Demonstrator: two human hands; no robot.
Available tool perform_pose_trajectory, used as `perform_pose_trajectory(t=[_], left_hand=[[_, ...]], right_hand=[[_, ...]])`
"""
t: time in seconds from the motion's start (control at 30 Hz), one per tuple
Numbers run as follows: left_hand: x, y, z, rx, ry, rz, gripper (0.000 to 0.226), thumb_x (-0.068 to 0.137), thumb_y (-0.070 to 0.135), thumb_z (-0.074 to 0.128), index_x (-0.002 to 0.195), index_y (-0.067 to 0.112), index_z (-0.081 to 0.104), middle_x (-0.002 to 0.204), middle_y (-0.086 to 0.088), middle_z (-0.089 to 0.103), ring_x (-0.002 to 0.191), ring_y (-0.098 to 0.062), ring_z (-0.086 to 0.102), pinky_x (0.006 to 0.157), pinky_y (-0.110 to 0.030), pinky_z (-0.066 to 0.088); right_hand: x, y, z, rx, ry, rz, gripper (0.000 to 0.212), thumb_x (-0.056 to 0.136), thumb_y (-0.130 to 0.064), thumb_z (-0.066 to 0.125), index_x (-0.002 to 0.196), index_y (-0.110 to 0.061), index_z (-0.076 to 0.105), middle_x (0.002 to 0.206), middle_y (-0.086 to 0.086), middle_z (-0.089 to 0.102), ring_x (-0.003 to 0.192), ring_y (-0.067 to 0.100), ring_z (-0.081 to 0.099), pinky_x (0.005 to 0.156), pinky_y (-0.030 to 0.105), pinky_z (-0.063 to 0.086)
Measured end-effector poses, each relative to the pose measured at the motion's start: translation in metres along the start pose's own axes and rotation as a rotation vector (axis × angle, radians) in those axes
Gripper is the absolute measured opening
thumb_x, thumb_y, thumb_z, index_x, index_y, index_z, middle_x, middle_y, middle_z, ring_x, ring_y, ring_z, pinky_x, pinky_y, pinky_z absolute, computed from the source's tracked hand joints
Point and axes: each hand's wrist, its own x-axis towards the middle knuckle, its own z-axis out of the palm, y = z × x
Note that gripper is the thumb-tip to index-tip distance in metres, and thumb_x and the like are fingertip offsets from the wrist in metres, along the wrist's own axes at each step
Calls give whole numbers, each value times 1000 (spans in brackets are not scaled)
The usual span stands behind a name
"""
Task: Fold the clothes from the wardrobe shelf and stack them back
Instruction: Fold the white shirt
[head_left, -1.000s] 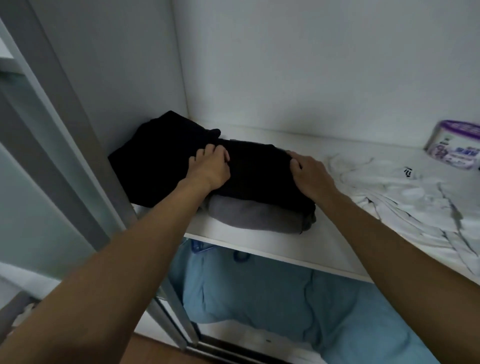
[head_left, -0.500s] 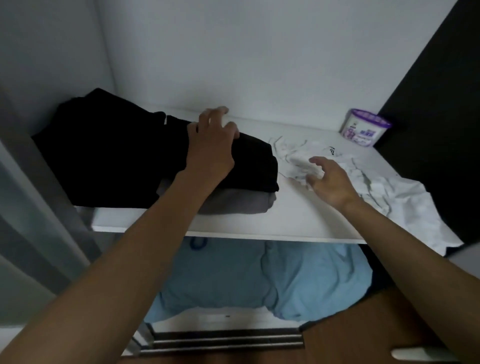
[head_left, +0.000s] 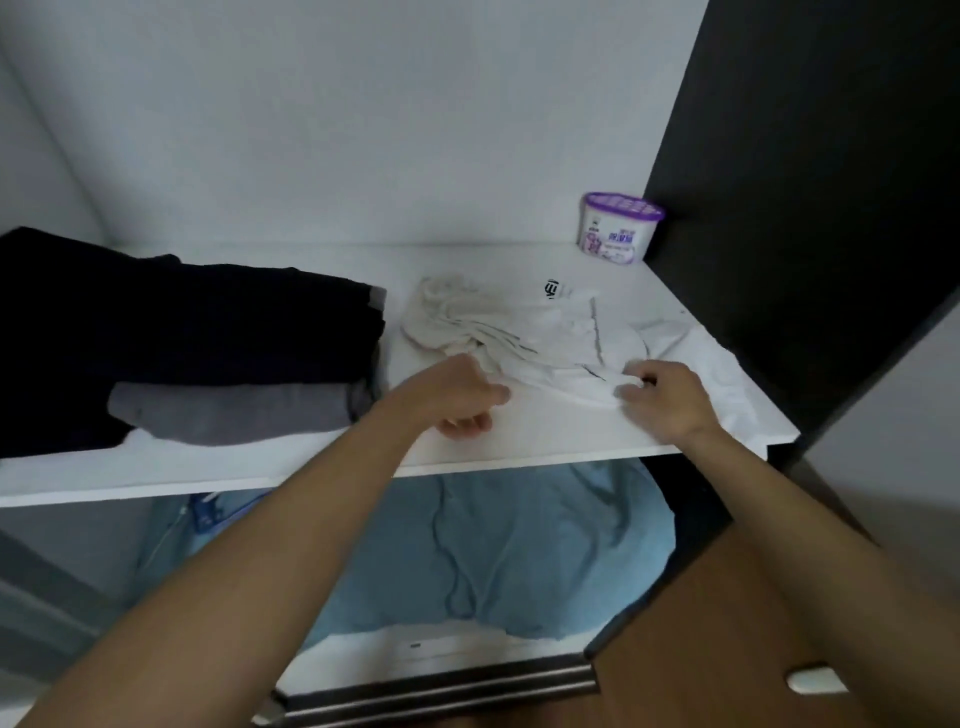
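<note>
While left hand (head_left: 462, 397) and right hand (head_left: 667, 400) pinch the white garment (head_left: 550, 338) beyond their knuckles, lifting evenly should spread it.

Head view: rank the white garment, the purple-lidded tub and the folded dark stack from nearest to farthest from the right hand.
1. white garment: right at the right hand, which pinches its near edge.
2. purple-lidded tub: behind the hand, in the back right corner.
3. folded dark stack: far off to the left.
</note>
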Motion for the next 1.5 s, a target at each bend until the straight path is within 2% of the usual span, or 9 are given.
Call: perform_pose_trajectory(t=[0.17,0.3,0.4,0.53,0.67,0.87,1.17,1.27,1.5], left_hand=[[16,29,43,-606,37,-179,47,91,50,65,107,6,67,91,-16,77,79,-29,75,66,-37,62],[22,35,70,-790,256,-179,40,91,31,70,120,2,64,111,-10,70,101,-24,67,93,-34,54],[3,29,81,-833,351,-158,20,91,3,60,110,-3,63,93,-14,64,82,-24,64,77,-33,53],[-43,15,79,-737,332,4,22,86,-8,55,94,8,70,77,-3,74,70,-14,72,58,-23,55],[-100,-17,81,-698,230,88,31,87,-9,56,107,10,70,103,-9,75,97,-24,72,80,-33,58],[-195,-96,91,-729,161,116,35,83,-14,56,88,14,77,97,-13,75,96,-28,71,91,-43,54],[-303,-268,121,-360,-114,-150,30,87,14,68,114,26,65,110,4,72,104,-16,66,82,-29,57],[-319,-284,133,-541,16,-152,46,86,8,62,121,36,56,128,6,61,119,-19,58,104,-41,50],[-343,-256,146,-847,13,54,19,80,45,62,91,51,76,102,16,75,99,-11,70,75,-21,57]], right_hand=[[-55,7,-11,307,-380,-378,13,81,-7,70,83,-20,73,78,-15,69,70,1,61,66,9,41],[-103,13,-3,388,-589,-424,10,73,-12,63,77,-18,70,73,-3,66,62,1,52,60,17,39],[-125,25,-3,347,-706,-405,13,85,-13,67,88,-23,74,84,-2,72,75,13,65,70,25,49],[-133,43,-23,531,-755,-166,10,83,-23,80,91,-28,79,95,0,78,89,19,73,84,29,57],[-140,46,-19,997,-140,295,26,82,-45,72,90,-22,78,97,4,76,90,22,72,82,33,55],[-220,0,48,1510,-721,445,62,88,-58,61,135,-18,61,133,11,65,122,27,63,91,39,56],[-352,-60,77,930,-516,109,22,88,-15,70,109,-22,72,104,0,77,97,17,74,76,29,58],[-379,-69,73,832,-559,65,25,77,-11,67,89,-30,79,95,1,78,90,19,75,68,28,59],[-408,-69,75,762,-435,182,18,77,-9,66,86,-23,74,89,4,77,87,25,74,79,40,58]])
